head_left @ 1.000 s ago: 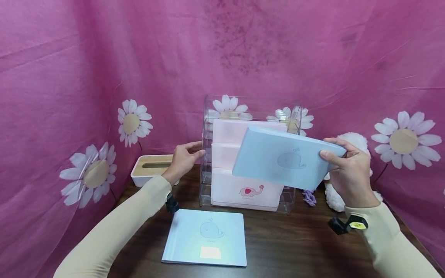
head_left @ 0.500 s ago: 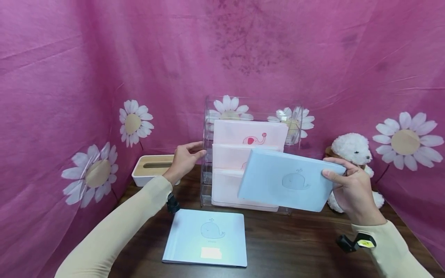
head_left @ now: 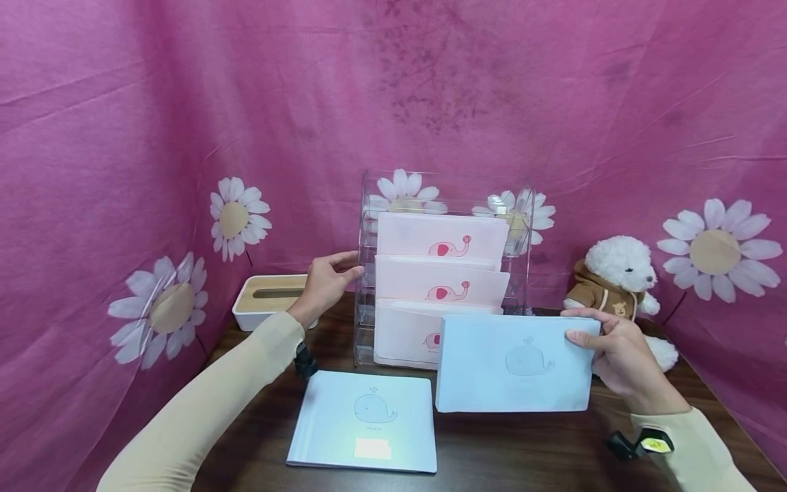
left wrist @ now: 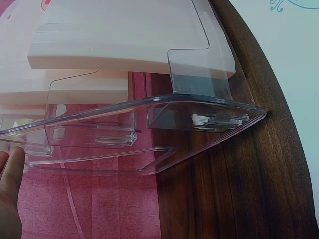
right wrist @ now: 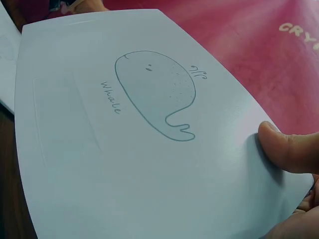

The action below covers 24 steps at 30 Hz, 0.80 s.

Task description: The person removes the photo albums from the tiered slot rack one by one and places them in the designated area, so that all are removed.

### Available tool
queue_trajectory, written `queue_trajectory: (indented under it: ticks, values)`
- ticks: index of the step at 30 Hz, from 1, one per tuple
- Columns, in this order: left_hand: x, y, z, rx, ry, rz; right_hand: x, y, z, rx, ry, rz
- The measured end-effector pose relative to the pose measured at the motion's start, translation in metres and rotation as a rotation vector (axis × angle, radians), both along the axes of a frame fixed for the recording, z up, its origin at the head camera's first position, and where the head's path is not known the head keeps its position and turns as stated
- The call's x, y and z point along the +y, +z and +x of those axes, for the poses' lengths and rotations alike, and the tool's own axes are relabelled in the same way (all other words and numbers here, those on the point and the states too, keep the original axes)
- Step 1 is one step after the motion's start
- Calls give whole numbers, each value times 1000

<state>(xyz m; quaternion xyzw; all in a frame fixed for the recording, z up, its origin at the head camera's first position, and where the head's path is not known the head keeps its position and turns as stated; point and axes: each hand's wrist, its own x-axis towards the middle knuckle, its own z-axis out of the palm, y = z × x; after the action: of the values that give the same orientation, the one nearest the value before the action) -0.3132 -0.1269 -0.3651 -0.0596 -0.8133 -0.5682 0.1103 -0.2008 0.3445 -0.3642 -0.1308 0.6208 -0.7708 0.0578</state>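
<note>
My right hand (head_left: pixel 621 348) grips a light-blue whale notebook (head_left: pixel 516 365) by its upper right corner, thumb (right wrist: pixel 281 149) on the cover and the other fingers behind. The notebook is upright in front of the right part of a clear file rack (head_left: pixel 364 342) and hides its lower right corner. Tiers of the rack hold pink notebooks with a red elephant (head_left: pixel 439 232). My left hand (head_left: pixel 326 283) holds the rack's left side, thumb towards me. A second whale notebook (head_left: pixel 326 424) lies flat on the table in front of the rack.
Behind the left hand stands a white tissue box (head_left: pixel 252 318) with a wooden lid. A white plush dog (head_left: pixel 617 260) in a brown hoodie sits at the right, beyond the right hand. Pink daisy-print cloth (head_left: pixel 295 102) hangs around the dark wooden table (head_left: pixel 492 458).
My right hand has lowered the whale notebook towards the table and levelled it, uncovering the elephant covers on the upper tiers and the plush dog. My left hand stays at the rack.
</note>
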Motion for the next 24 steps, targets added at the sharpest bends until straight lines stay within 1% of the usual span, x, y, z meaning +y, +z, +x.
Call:
queue_trajectory:
  ticks: [5,10,14,19,24]
  values:
    - [-1,0,0,-12,10,-6,2,-8,1,-18,2,14]
    - [-1,-1,0,-36,2,-13,5,-17,4,-75,29,17]
    - [-1,-1,0,-42,4,-14,7,-25,6,-103,21,46]
    - [0,0,1,-47,-4,-4,10,-28,6,-126,9,59]
    - [0,0,1,-50,-11,-1,10,-33,5,-143,28,59]
